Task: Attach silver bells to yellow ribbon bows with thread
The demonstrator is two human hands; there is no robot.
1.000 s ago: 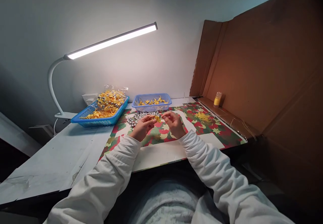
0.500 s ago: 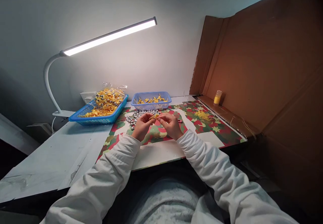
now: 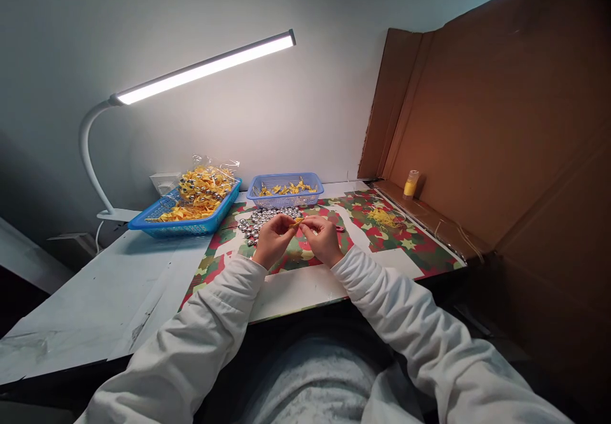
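The bare left hand (image 3: 273, 242) and bare right hand (image 3: 323, 242) meet, fingertips of both pinched narrow around a small yellow piece (image 3: 298, 221) between them. From it, shiny round silver beads (image 3: 261, 216) lie toward ten o'clock, a periwinkle rectangular plastic basket (image 3: 281, 201) near twelve, thin tangled yellow threads (image 3: 382, 218) at three.

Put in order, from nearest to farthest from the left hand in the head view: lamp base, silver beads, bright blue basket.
From the left hand:
1. Silver beads, just beyond it.
2. Bright blue basket, farther left.
3. Lamp base, by the basket's left end.
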